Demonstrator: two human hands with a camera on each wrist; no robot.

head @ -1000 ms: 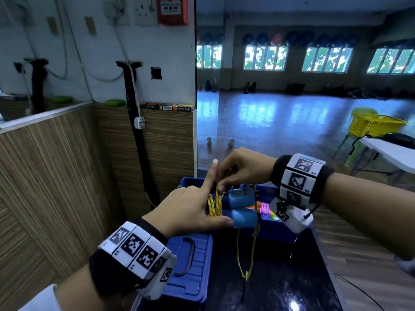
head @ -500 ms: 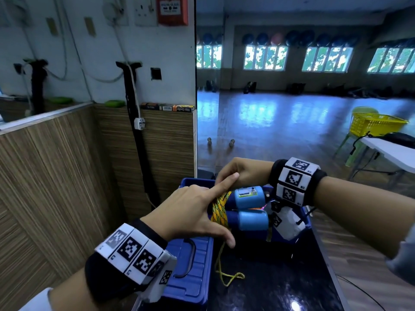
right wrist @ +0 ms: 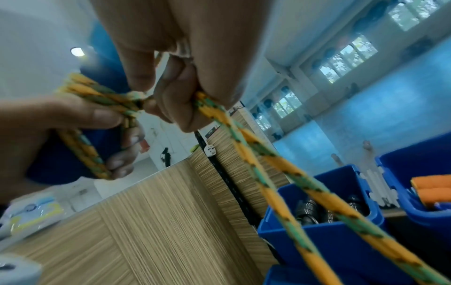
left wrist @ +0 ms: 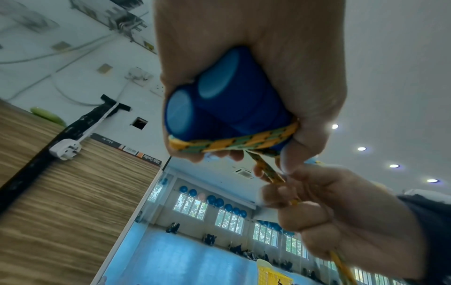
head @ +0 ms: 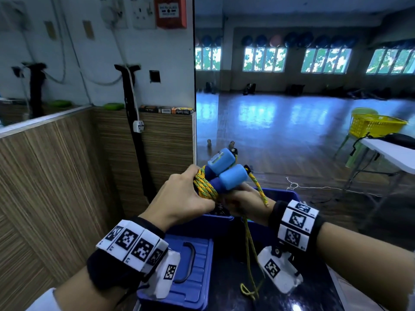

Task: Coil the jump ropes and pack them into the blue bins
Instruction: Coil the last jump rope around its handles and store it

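Observation:
A yellow-and-green jump rope (head: pixel 205 187) is wound around its two blue handles (head: pixel 226 170), held up above the blue bins (head: pixel 280 194). My left hand (head: pixel 182 198) grips the handles and the wound turns (left wrist: pixel 234 142). My right hand (head: pixel 244 203) is closed on the loose doubled strand (right wrist: pixel 256 158) just beside the bundle. That strand hangs down to the black tabletop (head: pixel 248 290). One rope end (head: pixel 258 187) sticks out past the handles.
A blue bin (right wrist: pixel 324 208) below holds dark metal parts; another bin (right wrist: pixel 424 183) holds orange handles. A blue lid with a handle (head: pixel 190 263) lies on the black table (head: pixel 224 288). A wood-panelled wall (head: pixel 56 187) stands close on the left; a white table (head: pixel 395 153) at right.
Both hands have lifted the bundle up and tilted the handles away. My left hand, earlier with a finger out, now wraps the handles. The hanging strand has been pulled in by my right hand.

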